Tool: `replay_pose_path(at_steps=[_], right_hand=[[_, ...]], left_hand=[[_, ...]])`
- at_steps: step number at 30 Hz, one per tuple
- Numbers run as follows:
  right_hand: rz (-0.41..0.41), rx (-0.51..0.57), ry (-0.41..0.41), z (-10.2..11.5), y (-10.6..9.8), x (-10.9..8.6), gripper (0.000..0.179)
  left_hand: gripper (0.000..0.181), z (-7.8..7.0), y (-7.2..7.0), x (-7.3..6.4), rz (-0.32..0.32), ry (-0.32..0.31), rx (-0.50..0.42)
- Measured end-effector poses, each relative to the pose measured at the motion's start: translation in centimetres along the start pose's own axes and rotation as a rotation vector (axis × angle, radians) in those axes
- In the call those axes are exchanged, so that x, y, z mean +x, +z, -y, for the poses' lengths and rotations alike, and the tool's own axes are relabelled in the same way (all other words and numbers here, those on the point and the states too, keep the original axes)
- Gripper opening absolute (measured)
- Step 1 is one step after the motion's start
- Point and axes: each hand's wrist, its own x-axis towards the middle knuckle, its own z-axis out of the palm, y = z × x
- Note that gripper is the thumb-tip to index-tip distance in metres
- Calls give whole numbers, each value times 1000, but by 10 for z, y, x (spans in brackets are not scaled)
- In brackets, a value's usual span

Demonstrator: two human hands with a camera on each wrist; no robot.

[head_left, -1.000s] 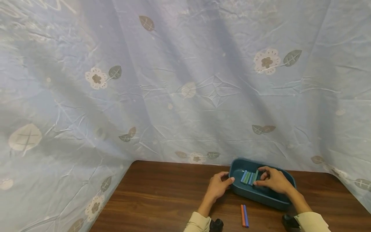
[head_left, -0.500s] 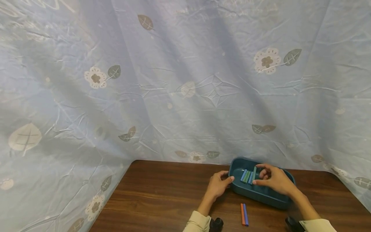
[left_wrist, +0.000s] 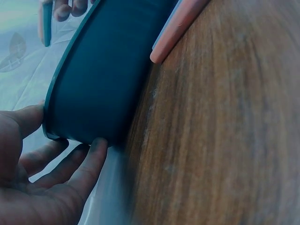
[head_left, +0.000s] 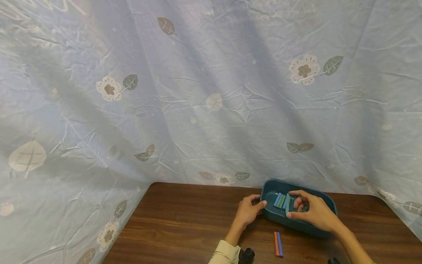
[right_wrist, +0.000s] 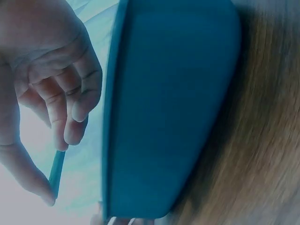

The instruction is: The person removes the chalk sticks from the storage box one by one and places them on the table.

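Observation:
A dark teal tub stands on the table. My left hand grips its left end. In the left wrist view the thumb meets the rim and the fingertips press the outer end wall. My right hand is over the tub and pinches a green stick by its two ends, between thumb and fingers. In the right wrist view the held stick shows above the level of the rim. Several blue and green sticks lie side by side on the tub's floor, partly behind the held one.
An orange stick and a blue stick lie together on the brown wooden table, in front of the tub. A pale floral sheet hangs behind and to the left of the table.
My right hand has lifted the green stick out of the row, shifting it slightly left and towards me. My left hand and the tub have stayed in place.

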Motion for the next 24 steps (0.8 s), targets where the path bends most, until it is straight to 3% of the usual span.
replay_pose_path(at_steps=[7,24], right_hand=[[-27,45,-47,13,5,-11,70],[35,82,-85,20,15,-32,73]], left_hand=[[44,1,1,-1,5,-6,8],[46,-1,-1,0,6,-16,12]])
